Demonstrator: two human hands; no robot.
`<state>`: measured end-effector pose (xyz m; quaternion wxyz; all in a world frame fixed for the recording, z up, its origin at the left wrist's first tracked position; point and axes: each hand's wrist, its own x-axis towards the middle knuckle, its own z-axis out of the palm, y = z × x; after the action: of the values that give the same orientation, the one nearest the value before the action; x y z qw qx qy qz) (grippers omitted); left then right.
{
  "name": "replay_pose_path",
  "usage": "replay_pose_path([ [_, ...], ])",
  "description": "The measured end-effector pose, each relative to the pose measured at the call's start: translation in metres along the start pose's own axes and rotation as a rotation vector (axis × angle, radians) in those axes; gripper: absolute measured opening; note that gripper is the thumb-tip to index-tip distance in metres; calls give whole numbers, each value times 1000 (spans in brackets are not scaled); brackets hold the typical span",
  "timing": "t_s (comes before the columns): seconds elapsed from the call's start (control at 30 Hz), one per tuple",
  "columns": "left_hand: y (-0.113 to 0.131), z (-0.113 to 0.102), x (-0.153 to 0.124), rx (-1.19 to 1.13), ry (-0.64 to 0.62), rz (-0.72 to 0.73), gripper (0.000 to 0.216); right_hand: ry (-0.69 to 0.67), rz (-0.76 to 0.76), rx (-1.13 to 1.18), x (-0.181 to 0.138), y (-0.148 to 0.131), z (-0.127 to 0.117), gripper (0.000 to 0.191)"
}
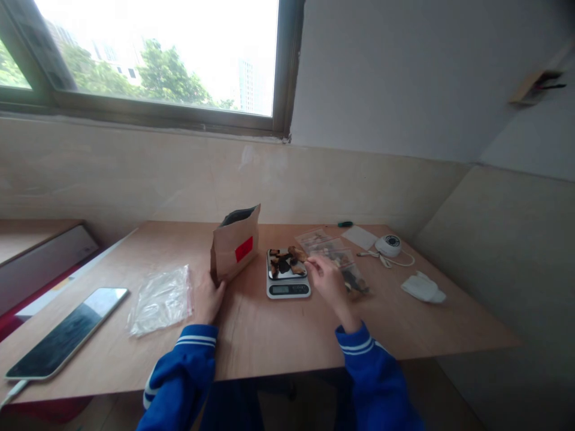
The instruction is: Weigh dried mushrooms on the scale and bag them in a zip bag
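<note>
Far over on the left of the desk (269, 335) I see a dark tablet (67, 332) lying flat, with a white cable going off its near end. It is off to the side, well apart from my hands. Next to it lies a clear plastic bag (162, 299), flat and crinkly, just beside my left hand (209, 299).

My left hand rests at the foot of the brown paper bag (236, 245), touching its lower left corner. The fingers are spread loose against it, not squeezing. I think the hand is there so the bag does not tip, because it stands upright with its top open. A red label sits on its front.

Just right of the bag is the small scale (287, 274). Its shiny top carries a little heap of brown and dark dried pieces (284, 261). They are piled on the plate so the screen at the front can show a number, but the number is too small for me to read.

My right hand (327, 281) is at the scale's right edge. Its grip is pinched on one brown piece (300, 254), thumb and fingers pressed together, right over the plate's far corner.

Past that hand lie some clear pouches (335, 251) with more dried bits in them. Farther right are a white paper, a green pen, a small round white camera (389, 244) with its cord, and a crumpled white cloth (423, 288).
</note>
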<state>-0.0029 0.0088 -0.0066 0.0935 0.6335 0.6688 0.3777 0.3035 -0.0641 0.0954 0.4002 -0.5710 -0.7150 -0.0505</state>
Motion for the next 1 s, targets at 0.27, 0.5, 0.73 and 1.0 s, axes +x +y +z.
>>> replay_pose_path([
  [0.27,4,-5,0,44,56,-83,35,-236,79,-289,-5,58,27,19],
  [0.5,8,-8,0,22,44,-81,33,-290,65,-369,-3,65,41,23],
  [0.73,8,-9,1,62,28,-90,35,-95,51,-284,-24,66,42,30],
  [1.0,5,-5,1,122,130,-63,47,73,7,-79,-43,66,46,33],
])
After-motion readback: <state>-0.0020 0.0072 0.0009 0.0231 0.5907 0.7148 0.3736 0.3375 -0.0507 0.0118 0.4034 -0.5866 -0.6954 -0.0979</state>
